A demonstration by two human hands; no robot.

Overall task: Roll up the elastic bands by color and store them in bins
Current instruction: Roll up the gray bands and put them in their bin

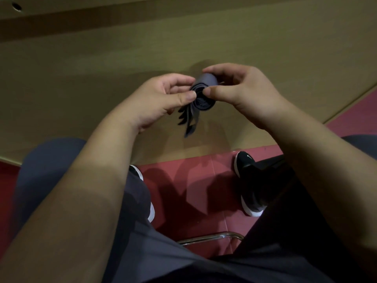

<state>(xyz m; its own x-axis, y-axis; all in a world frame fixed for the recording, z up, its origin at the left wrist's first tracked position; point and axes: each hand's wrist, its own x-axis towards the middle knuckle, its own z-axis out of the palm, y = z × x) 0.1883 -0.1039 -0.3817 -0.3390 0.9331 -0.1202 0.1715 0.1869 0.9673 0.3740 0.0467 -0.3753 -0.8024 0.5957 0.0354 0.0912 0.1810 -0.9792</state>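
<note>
Head view: I see one grey elastic band (204, 99) mostly coiled and held in the air between both hands, in front of a tan wooden panel (102, 78) and above the red floor (183, 180); nothing carries it. The left hand (163, 99) has its grip pinched on the coil's edge with thumb and fingers. The right hand (244, 92) has its grip curled round the roll, thumb pressed on its end. A loose tail (188, 123) hangs below, so I judge this roll unfinished. No bins or other bands show, so I cannot tell how much is left.
</note>
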